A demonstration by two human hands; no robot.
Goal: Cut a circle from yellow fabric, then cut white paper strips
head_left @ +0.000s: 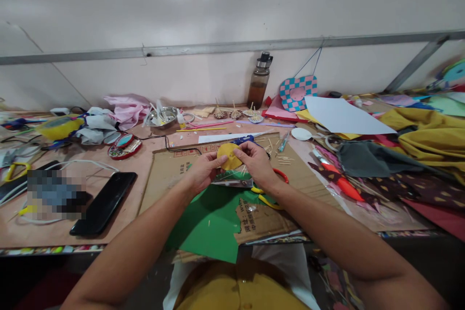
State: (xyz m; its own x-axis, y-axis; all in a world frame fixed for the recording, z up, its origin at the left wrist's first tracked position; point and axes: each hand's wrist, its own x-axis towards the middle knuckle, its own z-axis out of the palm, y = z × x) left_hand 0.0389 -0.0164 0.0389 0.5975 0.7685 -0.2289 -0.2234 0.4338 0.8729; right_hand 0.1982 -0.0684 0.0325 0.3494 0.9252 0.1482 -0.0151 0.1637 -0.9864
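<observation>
Flattened cardboard (310, 184) spread over the cluttered worktable (140, 162) beneath your left hand (205, 170) and right hand (256, 159), which both pinched a yellow disc (228, 162) between thumbs and fingers. Bare cardboard left room right of your right wrist. Yellow-handled scissors (267, 201) lay just beside that wrist; green paper (203, 223) reached the near edge between your forearms.

the brown cardboard (278, 218) bears "网址", its other print unclear.
</observation>
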